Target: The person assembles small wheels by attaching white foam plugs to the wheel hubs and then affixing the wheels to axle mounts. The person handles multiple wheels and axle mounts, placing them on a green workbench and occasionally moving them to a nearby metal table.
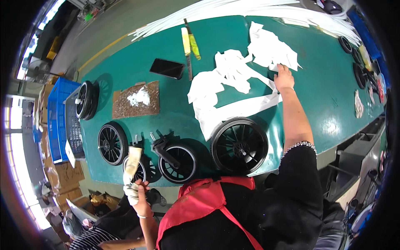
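In my left hand (142, 200), fingers closed, is a brush-like tool (133, 160) with a flat tan end and a white wrapped lower part. It stands upright over a small black wheel (138, 170) at the table's near edge. My right arm stretches across the table. My right hand (284, 78) lies with fingers extended at the edge of a crumpled white sheet (271, 48), beside a long white strip (246, 106). Between my arms a large black spoked wheel (239, 146) rests on the table. A forked black wheel (177, 163) is left of it.
On the green table (325, 87) lie a phone (166, 68), knives (188, 48) and a board (121, 104) with white paste. More wheels (111, 143) stand leftward, near a blue crate (58, 121). Long white strips (200, 12) line the far edge. A person in stripes (93, 238) is lower left.
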The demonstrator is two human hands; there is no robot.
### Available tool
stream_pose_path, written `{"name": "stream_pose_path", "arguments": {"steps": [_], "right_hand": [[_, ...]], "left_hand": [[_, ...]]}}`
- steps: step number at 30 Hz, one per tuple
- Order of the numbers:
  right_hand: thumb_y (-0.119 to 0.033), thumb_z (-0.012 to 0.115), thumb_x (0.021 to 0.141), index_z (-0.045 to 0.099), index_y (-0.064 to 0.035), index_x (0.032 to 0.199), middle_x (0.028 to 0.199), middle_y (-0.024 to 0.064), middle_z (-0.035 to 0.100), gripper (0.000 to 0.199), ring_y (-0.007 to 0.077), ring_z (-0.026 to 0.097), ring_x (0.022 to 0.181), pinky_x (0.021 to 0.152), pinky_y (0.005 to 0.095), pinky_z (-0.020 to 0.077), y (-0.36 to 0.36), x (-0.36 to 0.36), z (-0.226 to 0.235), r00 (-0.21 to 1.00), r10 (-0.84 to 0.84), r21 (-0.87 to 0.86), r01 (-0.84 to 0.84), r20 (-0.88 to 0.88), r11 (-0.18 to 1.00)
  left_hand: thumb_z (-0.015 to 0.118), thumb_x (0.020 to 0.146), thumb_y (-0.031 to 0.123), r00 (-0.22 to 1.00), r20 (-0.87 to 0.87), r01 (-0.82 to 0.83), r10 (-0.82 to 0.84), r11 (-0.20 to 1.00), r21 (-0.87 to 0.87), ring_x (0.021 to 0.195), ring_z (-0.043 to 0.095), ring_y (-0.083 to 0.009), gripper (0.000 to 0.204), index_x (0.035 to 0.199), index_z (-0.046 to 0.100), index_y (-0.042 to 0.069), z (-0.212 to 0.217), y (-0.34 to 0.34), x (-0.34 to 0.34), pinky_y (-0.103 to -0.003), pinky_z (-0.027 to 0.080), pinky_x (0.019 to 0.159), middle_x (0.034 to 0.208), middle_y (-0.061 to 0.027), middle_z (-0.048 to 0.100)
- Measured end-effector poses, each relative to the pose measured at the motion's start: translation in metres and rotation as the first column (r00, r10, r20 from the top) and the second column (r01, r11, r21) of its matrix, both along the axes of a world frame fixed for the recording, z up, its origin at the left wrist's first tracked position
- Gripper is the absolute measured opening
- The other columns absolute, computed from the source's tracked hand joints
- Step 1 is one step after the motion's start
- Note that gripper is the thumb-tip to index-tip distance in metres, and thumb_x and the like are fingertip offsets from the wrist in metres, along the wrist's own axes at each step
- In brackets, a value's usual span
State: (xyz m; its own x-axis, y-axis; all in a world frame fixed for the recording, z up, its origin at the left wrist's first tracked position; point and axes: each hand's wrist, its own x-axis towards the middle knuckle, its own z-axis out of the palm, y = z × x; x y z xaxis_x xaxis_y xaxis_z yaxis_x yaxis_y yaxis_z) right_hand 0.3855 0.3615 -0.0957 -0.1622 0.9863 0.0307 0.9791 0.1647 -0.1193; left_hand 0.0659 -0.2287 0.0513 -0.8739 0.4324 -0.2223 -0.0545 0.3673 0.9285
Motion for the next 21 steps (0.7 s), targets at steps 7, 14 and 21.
{"name": "stream_pose_path", "arguments": {"steps": [7, 14, 21], "right_hand": [[-0.024, 0.072, 0.08, 0.058, -0.0108, 0.117, 0.12, 0.0115, 0.063, 0.042, 0.0319, 0.062, 0.11, 0.091, 0.0424, 0.0516, -0.005, 0.013, 0.012, 0.988, 0.029, -0.073, -0.04, -0.154, 0.997], [-0.024, 0.062, 0.09, 0.056, -0.0112, 0.13, 0.091, 0.0102, 0.064, 0.042, 0.02, 0.057, 0.07, 0.07, 0.0327, 0.0489, -0.147, 0.028, 0.097, 0.781, 0.189, -0.02, -0.25, -0.595, 0.968], [-0.016, 0.068, 0.086, 0.063, -0.0135, 0.119, 0.105, 0.0075, 0.065, 0.033, 0.0236, 0.065, 0.089, 0.075, 0.0315, 0.0528, -0.275, 0.022, 0.168, 0.681, 0.474, -0.186, -0.66, -0.559, 0.728]], "left_hand": [[0.06, 0.098, 0.011, 0.986, 0.136, -0.116, 0.101, 0.988, 0.103, 0.089, 0.064, -0.0155, 0.025, 0.121, 0.059, 0.001, -0.008, 0.005, 0.052, -0.029, 0.051, 0.08, 0.104, -0.0085, 0.067], [0.058, 0.096, 0.005, 0.999, 0.05, -0.011, 0.005, 0.991, 0.13, 0.091, 0.061, -0.0195, 0.033, 0.127, 0.056, -0.004, 0.014, 0.002, 0.058, -0.033, 0.048, 0.087, 0.106, -0.0139, 0.066], [0.051, 0.097, 0.0, 0.974, 0.078, 0.191, -0.212, 0.956, 0.222, 0.091, 0.061, -0.0189, 0.031, 0.128, 0.053, -0.005, 0.003, -0.026, 0.052, -0.033, 0.047, 0.09, 0.105, -0.0151, 0.065]]}}
